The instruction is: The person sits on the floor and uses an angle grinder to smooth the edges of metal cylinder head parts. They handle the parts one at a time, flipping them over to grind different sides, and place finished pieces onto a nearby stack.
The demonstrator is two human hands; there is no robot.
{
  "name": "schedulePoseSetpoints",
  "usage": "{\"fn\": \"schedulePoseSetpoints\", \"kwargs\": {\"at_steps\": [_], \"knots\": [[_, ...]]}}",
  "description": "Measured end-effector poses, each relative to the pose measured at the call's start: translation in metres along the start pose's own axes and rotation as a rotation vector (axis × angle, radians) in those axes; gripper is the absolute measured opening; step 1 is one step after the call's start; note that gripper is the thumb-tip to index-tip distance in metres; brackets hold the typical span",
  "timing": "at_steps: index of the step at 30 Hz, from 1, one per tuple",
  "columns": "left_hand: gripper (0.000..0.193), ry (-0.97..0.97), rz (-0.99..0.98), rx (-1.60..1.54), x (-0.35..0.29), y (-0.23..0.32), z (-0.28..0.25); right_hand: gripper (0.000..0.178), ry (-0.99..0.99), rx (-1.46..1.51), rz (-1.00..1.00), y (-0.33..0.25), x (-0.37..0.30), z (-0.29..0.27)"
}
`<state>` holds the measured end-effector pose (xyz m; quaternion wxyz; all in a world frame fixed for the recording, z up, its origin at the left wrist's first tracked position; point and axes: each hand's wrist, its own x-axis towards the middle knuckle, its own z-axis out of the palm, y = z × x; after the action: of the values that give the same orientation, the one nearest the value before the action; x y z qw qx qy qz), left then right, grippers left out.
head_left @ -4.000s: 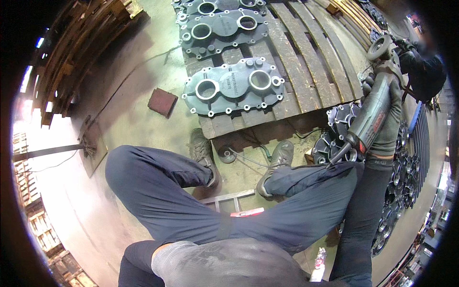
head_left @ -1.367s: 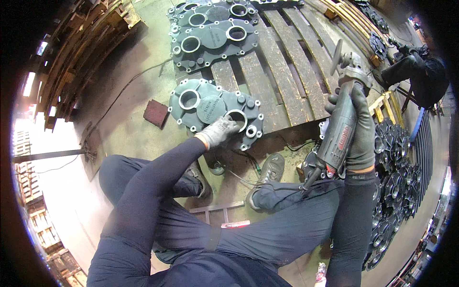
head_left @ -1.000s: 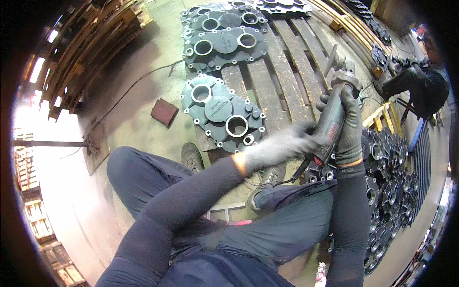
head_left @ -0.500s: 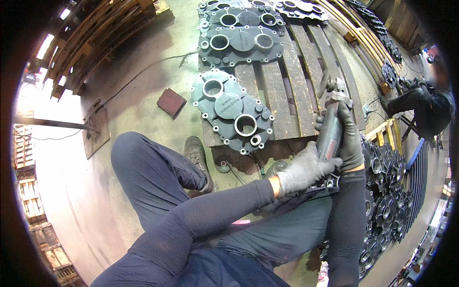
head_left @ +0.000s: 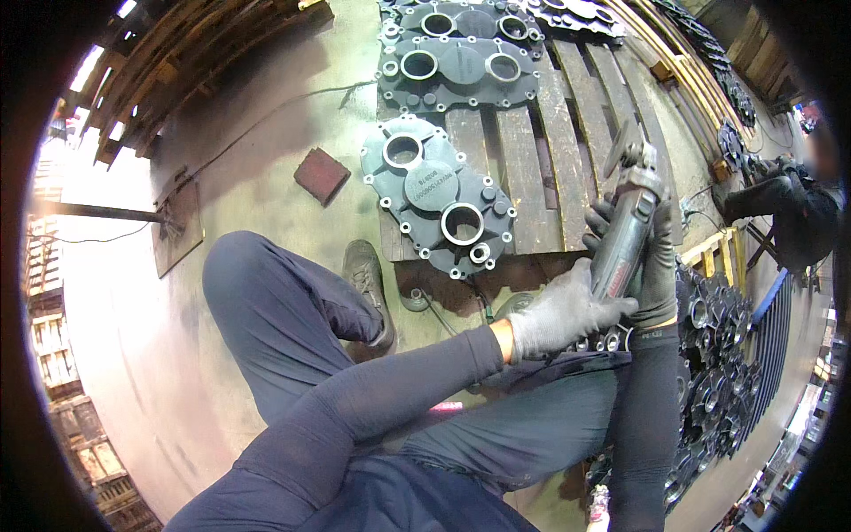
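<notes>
Both gloved hands are closing around the angle grinder [head_left: 623, 232] at this moment. The right hand [head_left: 658, 266] is wrapping the grey body from the far side, fingers curled tight around it, while the left hand [head_left: 560, 315] is reaching across the lap and clamping onto the tail end of the tool, just below the right one. So the two grips are sitting stacked along one line: the grinder's long axis is running up and away from the wrists, tilted slightly rightward, with the disc head [head_left: 631, 152] topmost, beyond both hands.

Off to the left of that grip and a little further out, the nearest dark cast cover plate [head_left: 436, 202] is lying flat on the wooden pallet [head_left: 566, 168], its two round bores facing up. The plate is lying well apart from the disc, with pallet slats between them. From here the left hand is the nearer one to the plate, though it is busy on the tool. More plates are lying further up the pallet.
</notes>
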<state>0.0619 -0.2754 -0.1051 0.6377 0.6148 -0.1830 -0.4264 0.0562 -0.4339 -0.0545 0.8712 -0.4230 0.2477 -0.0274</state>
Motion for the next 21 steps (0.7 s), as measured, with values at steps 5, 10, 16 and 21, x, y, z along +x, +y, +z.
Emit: {"fn": "schedulePoseSetpoints", "kwargs": {"at_steps": [5,10,16,21], "knots": [[0.044,-0.001,0.451,0.157,0.015,-0.062,-0.048,0.063,0.044,-0.38,-0.121,-0.002,0.009,-0.012],[0.046,1.172,-0.054,0.433,0.011,-0.12,-0.178,0.055,0.176,-0.311,-0.142,-0.017,0.002,-0.009],[0.069,1.095,-0.364,0.451,0.031,-0.116,-0.28,0.057,0.181,-0.273,-0.087,-0.019,0.003,-0.039],[0.079,1.087,-0.607,0.829,0.064,-0.121,-0.343,0.054,0.195,-0.289,-0.049,-0.022,-0.003,-0.035]]}}
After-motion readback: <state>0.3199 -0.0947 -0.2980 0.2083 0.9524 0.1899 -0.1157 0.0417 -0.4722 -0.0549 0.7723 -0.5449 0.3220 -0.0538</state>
